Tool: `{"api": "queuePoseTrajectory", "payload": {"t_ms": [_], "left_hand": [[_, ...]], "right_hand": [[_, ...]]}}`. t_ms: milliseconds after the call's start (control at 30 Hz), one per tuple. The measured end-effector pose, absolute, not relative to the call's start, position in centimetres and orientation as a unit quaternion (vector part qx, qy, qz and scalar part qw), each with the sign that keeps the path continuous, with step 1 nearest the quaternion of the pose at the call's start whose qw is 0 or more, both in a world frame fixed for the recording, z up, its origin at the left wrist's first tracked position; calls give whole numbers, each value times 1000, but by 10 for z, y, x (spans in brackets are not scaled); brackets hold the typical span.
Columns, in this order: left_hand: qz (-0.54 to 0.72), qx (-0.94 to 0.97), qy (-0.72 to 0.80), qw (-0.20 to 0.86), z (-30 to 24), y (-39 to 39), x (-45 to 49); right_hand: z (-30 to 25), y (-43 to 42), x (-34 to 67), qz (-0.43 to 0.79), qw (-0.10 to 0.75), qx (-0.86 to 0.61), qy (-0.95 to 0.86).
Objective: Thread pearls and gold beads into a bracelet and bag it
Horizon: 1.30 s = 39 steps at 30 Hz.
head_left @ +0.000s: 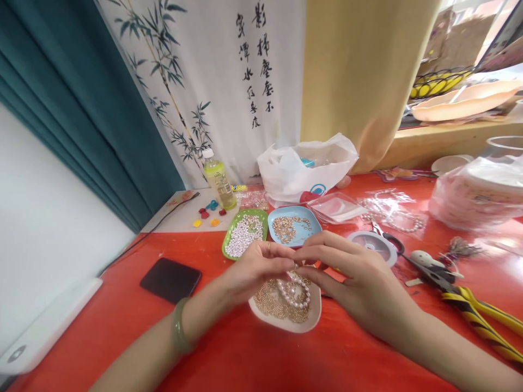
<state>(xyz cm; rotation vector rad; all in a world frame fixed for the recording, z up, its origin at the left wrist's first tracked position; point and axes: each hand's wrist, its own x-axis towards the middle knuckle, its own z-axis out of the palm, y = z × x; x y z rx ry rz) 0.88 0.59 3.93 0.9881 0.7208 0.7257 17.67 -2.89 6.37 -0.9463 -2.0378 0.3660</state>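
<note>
Two sets of fingertips meet: left hand [253, 270] pinches pinkish-white round-pearl loop [291, 301]; right hand [347, 268] narrow-fingered, grip hidden, can't tell. Loop hangs below, near side, about equally close to both, axis left-far to right-near, over white rounded plastic tray [298, 327].

Pearly pink bead strand [303, 304], shiny, curved into a loop, over small gold beads [267, 305]

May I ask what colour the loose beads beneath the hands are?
The loose beads are gold; head view.
</note>
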Motion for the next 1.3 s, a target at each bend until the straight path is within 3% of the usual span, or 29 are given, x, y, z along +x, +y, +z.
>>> {"api": "queuePoseTrajectory", "payload": {"t_ms": [267,533,800,1000,1200,1300], "left_hand": [[320,460,346,753,40,7,8],[330,477,382,719,38,9,9],[337,559,411,636,37,14,10],[291,667,429,535,37,22,3],[143,865,405,259,20,26,-8],[122,887,406,183,8,26,-7]], "right_hand": [[49,-27,178,-48,384,-370,-844],[43,-27,176,-124,330,-367,-861],[40,-25,175,-101,241,-411,-873],[36,-20,174,-61,266,-422,-864],[42,-13,178,108,306,-447,-834],[45,-9,181,177,347,-419,-820]]}}
